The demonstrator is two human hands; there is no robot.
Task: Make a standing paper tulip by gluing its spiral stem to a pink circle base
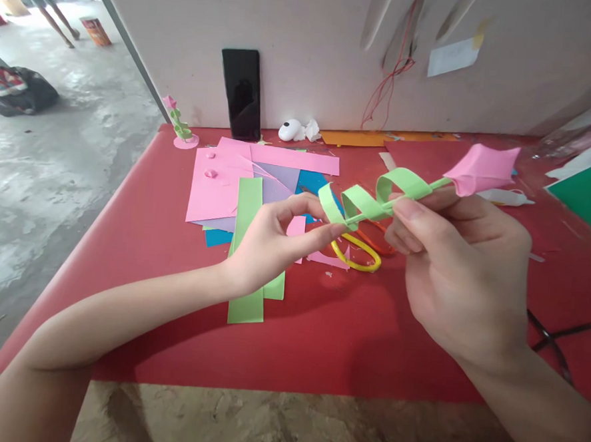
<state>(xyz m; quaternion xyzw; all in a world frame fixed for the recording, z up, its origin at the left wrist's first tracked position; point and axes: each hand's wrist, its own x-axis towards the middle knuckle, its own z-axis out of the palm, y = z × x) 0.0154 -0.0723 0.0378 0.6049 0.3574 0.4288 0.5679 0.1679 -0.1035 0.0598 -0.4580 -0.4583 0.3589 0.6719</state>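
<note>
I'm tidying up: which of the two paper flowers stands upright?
The small flower, on a pink base at back left; the other flower slants, held by left hand and right hand.

The right hand (467,278) covers part of the green stem (440,184), behind which a yellow loop handle (367,266) runs out of sight; the left hand (274,243) hides the middle of a green strip (245,308) on the tabletop (317,356). The right edge cuts off a green sheet (590,192) and a black cable (553,342), the left edge a dark bag (36,92), and the white label (453,59) is too blurred to read.
</note>
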